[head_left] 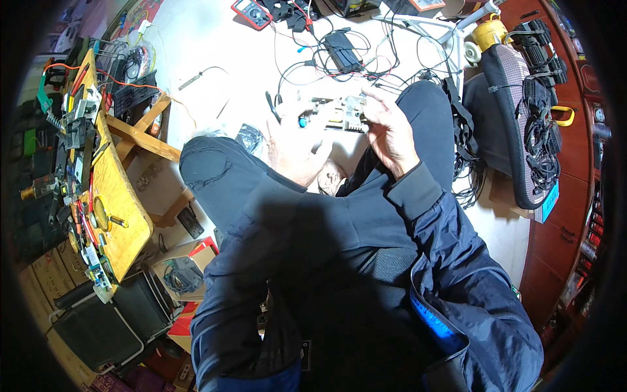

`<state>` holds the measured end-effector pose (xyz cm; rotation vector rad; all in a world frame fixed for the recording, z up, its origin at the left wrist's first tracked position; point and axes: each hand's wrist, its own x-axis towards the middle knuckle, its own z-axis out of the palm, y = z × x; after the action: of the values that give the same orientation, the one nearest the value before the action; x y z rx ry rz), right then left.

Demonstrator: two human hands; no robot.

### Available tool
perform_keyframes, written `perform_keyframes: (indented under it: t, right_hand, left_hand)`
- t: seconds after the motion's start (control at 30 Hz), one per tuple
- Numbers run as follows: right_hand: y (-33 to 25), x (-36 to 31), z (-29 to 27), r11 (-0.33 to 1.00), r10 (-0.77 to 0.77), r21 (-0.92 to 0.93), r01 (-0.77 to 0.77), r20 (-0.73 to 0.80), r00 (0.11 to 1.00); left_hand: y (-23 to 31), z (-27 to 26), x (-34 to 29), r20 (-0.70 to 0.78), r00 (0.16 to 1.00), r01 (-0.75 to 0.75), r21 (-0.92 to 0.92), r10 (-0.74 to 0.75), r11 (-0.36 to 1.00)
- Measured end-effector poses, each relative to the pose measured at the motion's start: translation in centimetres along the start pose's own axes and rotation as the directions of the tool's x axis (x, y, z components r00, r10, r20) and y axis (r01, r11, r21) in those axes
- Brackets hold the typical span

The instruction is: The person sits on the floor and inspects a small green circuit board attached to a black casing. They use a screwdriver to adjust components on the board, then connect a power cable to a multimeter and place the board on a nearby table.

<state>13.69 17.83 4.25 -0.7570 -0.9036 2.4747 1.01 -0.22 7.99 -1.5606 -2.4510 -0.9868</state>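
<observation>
A circuit board [353,112] with metal and pale parts on it is held up above my crossed legs. My right hand [392,134] grips its right end between thumb and fingers. My left hand [297,150], washed out by bright light, closes on the board's left side. A small round blue piece [302,122] shows by the left fingers; whether it belongs to the board I cannot tell. A thin black tool-like piece [272,106] sticks up beside the left hand, and its lower part is lost in the glare.
A black power adapter [342,51] and tangled cables lie ahead on the white floor, with a red multimeter [251,13] behind. A yellow workbench [121,215] crowded with tools stands at left. To the right, a padded board [511,111] carries black cables beside red-brown drawers [565,202].
</observation>
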Motion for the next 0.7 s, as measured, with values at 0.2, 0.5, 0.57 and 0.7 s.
perform_keyframes:
  t: [0.2,0.5,0.57,0.7]
  right_hand:
    - [-0.7,0.0,0.0,0.976,0.060,0.204,-0.069,0.051,0.997]
    - [-0.6,-0.2,0.2,0.923,0.181,0.325,-0.204,0.100,0.978]
    - [-0.5,-0.2,0.2,0.929,0.189,0.307,-0.208,0.091,0.978]
    - [-0.5,-0.3,0.0,0.932,0.191,0.288,-0.220,0.125,0.974]
  left_hand:
    - [-0.1,-2.8,0.0,-0.195,0.975,-0.101,0.044,0.108,0.994]
    - [1.1,-3.2,-0.6,-0.144,0.986,0.036,-0.294,-0.082,0.955]
    - [1.3,-3.1,-0.8,-0.133,0.986,0.056,-0.309,-0.101,0.949]
    - [1.5,-2.8,-1.1,-0.109,0.987,0.074,-0.331,-0.116,0.941]
